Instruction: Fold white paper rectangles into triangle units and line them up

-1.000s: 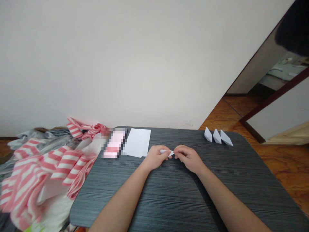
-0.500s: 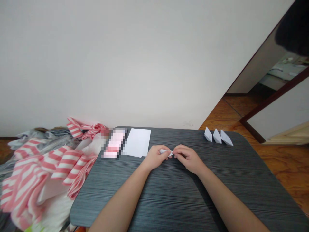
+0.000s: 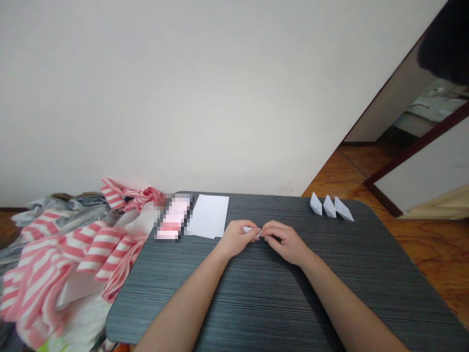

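My left hand [image 3: 235, 239] is closed around a small folded white paper [image 3: 247, 229], held just above the table in the middle. Only part of the paper shows between its thumb and fingers. At the paper's right end, the thumb and fingertips of my right hand [image 3: 287, 242] pinch together. The exact grip there is partly hidden. To the right at the far side stand three folded paper boats, a left one [image 3: 316, 205], a middle one [image 3: 329, 207] and a right one [image 3: 344, 209].
White paper sheets [image 3: 209, 215] lie on the dark table [image 3: 256, 303], left of my hands. Next to them is a blurred-out phone-like object [image 3: 174, 217]. Striped red-and-white cloth [image 3: 69, 259] is heaped beside the table's left edge. A wall [image 3: 220, 98] rises behind.
The right fingertips have shifted slightly left along the folded paper, and its visible part looks smaller. The left hand has barely moved.
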The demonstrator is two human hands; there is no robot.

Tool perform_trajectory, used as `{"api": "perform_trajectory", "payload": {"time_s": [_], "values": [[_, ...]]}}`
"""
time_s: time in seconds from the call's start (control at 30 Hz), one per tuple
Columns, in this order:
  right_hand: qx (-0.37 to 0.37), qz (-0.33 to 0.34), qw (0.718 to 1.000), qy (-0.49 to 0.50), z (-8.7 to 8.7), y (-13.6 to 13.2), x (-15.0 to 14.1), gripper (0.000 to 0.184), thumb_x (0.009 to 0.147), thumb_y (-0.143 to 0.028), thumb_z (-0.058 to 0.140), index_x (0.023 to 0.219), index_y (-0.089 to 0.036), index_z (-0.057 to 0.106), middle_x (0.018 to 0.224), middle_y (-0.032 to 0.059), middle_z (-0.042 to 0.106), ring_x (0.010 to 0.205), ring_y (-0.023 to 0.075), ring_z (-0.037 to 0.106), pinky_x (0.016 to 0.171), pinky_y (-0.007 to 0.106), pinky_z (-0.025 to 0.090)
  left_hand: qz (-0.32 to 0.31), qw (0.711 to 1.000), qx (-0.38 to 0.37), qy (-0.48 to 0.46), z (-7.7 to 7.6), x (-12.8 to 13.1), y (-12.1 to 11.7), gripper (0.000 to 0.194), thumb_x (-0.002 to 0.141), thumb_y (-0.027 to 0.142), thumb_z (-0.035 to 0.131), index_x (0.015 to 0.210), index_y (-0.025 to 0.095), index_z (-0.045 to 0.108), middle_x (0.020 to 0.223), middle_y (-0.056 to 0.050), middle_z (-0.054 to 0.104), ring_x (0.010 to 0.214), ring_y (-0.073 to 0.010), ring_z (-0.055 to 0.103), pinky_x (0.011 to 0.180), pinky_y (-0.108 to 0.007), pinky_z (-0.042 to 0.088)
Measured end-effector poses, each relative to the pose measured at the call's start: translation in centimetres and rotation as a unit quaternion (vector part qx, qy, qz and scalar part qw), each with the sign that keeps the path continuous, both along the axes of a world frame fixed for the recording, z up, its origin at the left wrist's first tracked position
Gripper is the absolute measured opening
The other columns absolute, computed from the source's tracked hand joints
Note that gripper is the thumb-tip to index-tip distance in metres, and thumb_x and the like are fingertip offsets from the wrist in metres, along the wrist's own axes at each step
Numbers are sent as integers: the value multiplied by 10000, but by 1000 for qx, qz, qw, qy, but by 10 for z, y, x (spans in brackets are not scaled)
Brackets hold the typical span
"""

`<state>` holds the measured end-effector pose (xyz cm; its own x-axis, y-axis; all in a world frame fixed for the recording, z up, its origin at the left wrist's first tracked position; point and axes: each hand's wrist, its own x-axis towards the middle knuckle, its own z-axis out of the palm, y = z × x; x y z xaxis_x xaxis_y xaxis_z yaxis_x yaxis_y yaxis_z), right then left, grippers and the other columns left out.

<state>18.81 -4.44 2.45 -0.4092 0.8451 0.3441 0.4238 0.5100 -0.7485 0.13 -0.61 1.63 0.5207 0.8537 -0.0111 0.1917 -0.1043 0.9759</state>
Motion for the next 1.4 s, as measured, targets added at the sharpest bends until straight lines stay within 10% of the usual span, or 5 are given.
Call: {"api": "perform_trajectory", "payload": {"time_s": [0.27,1.4], "values": [[-127,-119,984,42,-9,-3,0,185,910,-228,390,939,-182,567,600,-10,605,554,120,551,589,237,419,2,1000,6,15,2,0,-2,295,808,387,495,814,138,654,714,-49,671,624,-135,602,589,-225,452],[-113,-121,985,-42,-3,0,-2,242,878,-241,429,676,-182,549,542,-22,557,507,112,521,541,218,377,24,999,-34,-17,-3,-1,1,337,818,413,482,1025,163,570,722,-27,627,579,-128,585,535,-227,442]]}}
